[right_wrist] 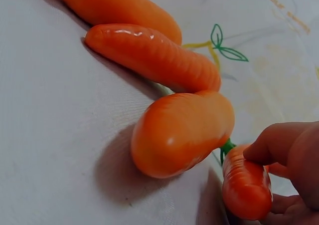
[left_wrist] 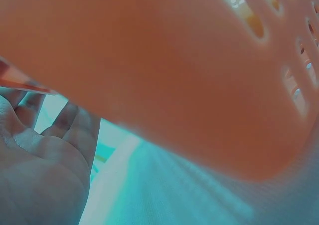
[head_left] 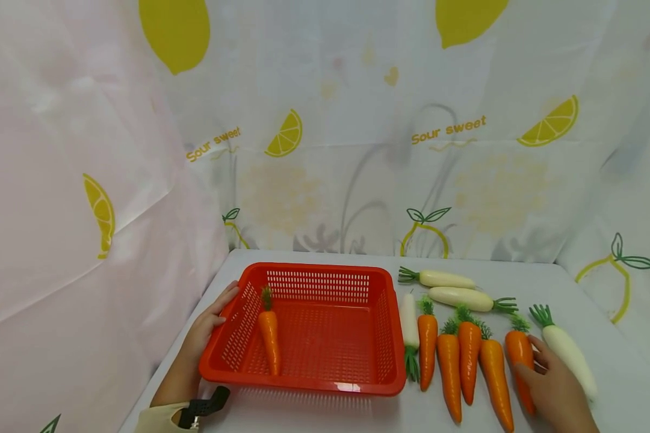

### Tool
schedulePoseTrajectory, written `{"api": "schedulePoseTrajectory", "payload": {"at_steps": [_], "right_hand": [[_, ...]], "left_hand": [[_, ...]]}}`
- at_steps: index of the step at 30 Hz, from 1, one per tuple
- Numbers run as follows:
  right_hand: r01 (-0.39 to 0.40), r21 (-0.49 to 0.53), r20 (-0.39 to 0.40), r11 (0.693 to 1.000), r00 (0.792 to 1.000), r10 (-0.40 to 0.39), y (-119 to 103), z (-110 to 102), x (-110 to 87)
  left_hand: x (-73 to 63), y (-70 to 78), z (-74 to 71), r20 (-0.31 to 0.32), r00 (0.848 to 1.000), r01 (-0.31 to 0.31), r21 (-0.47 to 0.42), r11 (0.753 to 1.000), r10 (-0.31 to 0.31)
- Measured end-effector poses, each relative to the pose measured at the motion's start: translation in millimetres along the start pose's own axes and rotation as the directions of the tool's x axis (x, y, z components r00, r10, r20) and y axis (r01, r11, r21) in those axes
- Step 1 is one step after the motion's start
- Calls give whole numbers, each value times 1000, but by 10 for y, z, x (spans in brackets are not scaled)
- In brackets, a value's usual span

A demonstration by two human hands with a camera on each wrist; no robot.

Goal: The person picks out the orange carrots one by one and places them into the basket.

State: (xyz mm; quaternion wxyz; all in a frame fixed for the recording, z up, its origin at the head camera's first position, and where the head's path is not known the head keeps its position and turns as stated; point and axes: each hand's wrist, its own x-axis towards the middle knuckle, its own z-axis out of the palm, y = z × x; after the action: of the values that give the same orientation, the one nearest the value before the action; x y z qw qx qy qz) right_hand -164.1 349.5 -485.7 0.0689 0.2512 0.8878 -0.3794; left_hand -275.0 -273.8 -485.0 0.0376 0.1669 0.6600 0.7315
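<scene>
Carrot (head_left: 520, 350), lower right of frame, lies pinched in the right hand (head_left: 555, 385); the left hand (head_left: 204, 326), fingers extended, touches the perforated red basket (head_left: 303, 383), presumably steadying it.

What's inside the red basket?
One carrot lies in the red basket, towards its left side, leafy top pointing away. I see nothing else in it. The near rim covers the inside of the wall beneath it.

Red slotted basket (head_left: 303, 385) stood upright, rightmost glossy orange carrot (head_left: 519, 349) lay beyond its right side, leafy end rearward.
</scene>
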Motion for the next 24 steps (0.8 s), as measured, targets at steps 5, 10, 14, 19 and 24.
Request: {"api": "schedulePoseTrajectory", "payload": {"at_steps": [5, 10, 14, 19, 24], "right_hand": [[-54, 95, -2, 994, 999, 55, 7, -9, 6], [-61, 225, 72, 972, 996, 45, 41, -39, 11], [-66, 302, 101, 951, 994, 37, 49, -39, 21], [-68, 372, 96, 926, 995, 35, 27, -14, 21], [-49, 429, 113, 902, 994, 0, 4, -13, 23]], "left_hand": [[1, -10, -5, 17, 1000, -24, -8, 1000, 24], [4, -15, -1, 6, 1000, -15, -8, 1000, 15], [4, -11, 8, -5, 1000, 8, -3, 1000, -8], [1, -1, 18, -12, 1000, 23, -7, 1000, -23], [-10, 7, 21, -8, 1000, 9, -6, 1000, -9]]}}
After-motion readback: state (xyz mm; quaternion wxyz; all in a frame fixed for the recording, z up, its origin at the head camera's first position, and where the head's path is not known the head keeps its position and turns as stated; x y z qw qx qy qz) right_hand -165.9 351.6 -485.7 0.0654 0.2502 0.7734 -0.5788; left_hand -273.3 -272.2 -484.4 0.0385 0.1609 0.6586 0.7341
